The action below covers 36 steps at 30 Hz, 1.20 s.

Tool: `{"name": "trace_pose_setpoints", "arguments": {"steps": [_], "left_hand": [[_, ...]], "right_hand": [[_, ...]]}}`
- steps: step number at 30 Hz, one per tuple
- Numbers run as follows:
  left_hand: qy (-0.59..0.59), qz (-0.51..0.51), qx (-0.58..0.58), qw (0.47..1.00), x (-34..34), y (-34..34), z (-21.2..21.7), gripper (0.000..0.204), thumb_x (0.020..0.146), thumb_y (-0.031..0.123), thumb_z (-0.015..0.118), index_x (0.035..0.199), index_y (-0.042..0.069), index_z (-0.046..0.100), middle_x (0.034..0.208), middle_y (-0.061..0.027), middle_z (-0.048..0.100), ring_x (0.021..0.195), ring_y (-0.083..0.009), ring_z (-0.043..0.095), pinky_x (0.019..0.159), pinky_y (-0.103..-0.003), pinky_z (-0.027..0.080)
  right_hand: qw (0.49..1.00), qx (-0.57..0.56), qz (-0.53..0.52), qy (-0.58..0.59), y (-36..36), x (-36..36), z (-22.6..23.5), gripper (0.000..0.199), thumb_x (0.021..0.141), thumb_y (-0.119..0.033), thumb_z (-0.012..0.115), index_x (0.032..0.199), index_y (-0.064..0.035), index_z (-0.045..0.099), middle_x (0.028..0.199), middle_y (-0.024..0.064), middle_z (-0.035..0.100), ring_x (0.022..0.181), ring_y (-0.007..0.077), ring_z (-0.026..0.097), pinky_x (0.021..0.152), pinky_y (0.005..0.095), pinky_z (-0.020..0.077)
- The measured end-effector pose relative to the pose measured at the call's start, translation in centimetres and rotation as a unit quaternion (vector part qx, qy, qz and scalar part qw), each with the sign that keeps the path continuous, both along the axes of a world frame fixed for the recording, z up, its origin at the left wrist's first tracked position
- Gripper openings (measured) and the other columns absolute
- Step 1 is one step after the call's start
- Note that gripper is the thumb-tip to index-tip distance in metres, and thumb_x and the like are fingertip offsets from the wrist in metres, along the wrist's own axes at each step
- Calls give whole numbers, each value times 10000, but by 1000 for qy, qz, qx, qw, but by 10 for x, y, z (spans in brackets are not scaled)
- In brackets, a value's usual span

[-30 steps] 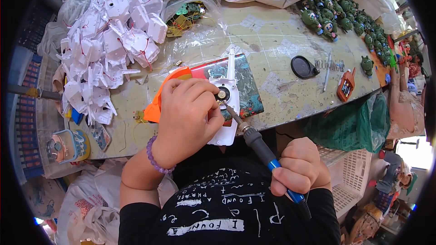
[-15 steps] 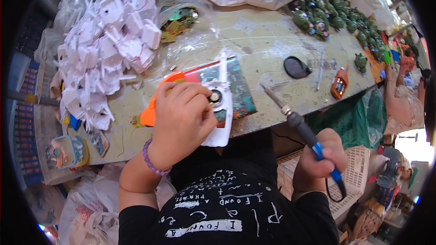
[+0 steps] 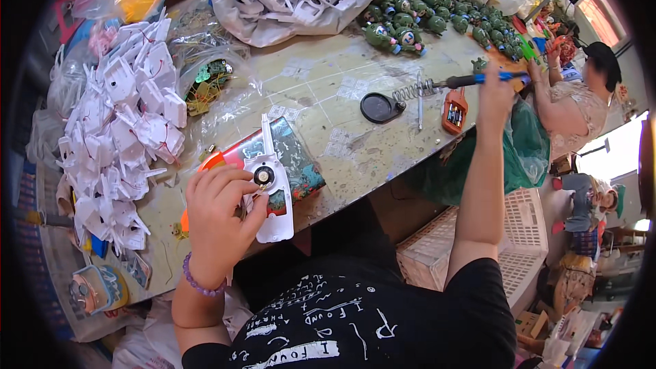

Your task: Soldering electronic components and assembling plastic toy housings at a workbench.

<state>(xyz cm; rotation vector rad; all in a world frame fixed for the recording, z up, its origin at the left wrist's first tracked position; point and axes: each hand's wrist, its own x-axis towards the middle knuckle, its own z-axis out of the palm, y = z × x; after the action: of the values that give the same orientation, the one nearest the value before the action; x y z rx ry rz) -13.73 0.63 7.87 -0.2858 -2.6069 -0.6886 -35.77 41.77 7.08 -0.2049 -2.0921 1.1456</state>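
Observation:
My left hand (image 3: 222, 208) is closed, its thumb and fingertips at the edge of a white plastic casing (image 3: 277, 215). Set in that casing is a round black speaker (image 3: 264, 176). The casing lies across a dark, red-edged box (image 3: 301, 160) on the table. Part of an orange piece (image 3: 213, 160) shows behind my left fingers. Out to the right, my right hand (image 3: 495, 99) grips a soldering iron (image 3: 485, 78) by its blue handle. The iron's front end is at the coil spring (image 3: 417, 89) of a stand with a round black base (image 3: 380, 107).
White casings with red wires (image 3: 123, 109) are heaped at the left. A bag of white parts (image 3: 307, 0) and many green turtle-like figures (image 3: 410, 14) occupy the back. An orange battery-holding device (image 3: 454, 111) lies near the table edge. A co-worker (image 3: 581, 96) sits at the right.
My right hand has carried the soldering iron away from my body, to the stand's spring. My left hand stays at the white casing. The whole view has shifted.

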Motion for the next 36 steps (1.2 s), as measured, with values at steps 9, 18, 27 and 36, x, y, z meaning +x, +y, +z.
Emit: {"name": "trace_pose_setpoints", "arguments": {"steps": [9, 18, 27, 36], "left_hand": [[-18, 75, 135, 988, 33, -40, -8, 126, 782, 82, 674, 885, 15, 648, 951, -123, 661, 929, -297, 606, 827, -388, 459], [-36, 122, 188, 974, 60, -45, -20, 143, 775, 60, 681, 908, 18, 649, 890, -114, 642, 861, -293, 594, 785, -382, 464], [-15, 120, 147, 982, 74, -45, -39, 292, 732, 96, 729, 1012, 47, 659, 976, -104, 627, 868, -288, 585, 767, -375, 473], [-16, 111, 155, 981, 68, -47, -43, 300, 730, 148, 726, 1008, 55, 663, 1014, -106, 628, 960, -312, 569, 862, -405, 438]], "right_hand": [[972, -185, 136, -50, -53, 12, -43, 217, 901, -242, 660, 837, -83, 527, 651, -47, 447, 520, 51, 391, 435, 230, 293], [899, 41, 432, -67, -193, 112, -47, 114, 863, -50, 665, 971, -16, 647, 858, 18, 610, 738, 83, 538, 660, 218, 435], [827, 141, 502, -212, -294, 91, -7, 598, 760, -216, 736, 1257, 29, 511, 696, 41, 569, 636, 104, 543, 580, 261, 441], [753, 230, 608, 100, -339, 141, 48, 307, 788, -116, 668, 1073, -11, 624, 789, 65, 591, 625, 169, 569, 571, 293, 472]]}}
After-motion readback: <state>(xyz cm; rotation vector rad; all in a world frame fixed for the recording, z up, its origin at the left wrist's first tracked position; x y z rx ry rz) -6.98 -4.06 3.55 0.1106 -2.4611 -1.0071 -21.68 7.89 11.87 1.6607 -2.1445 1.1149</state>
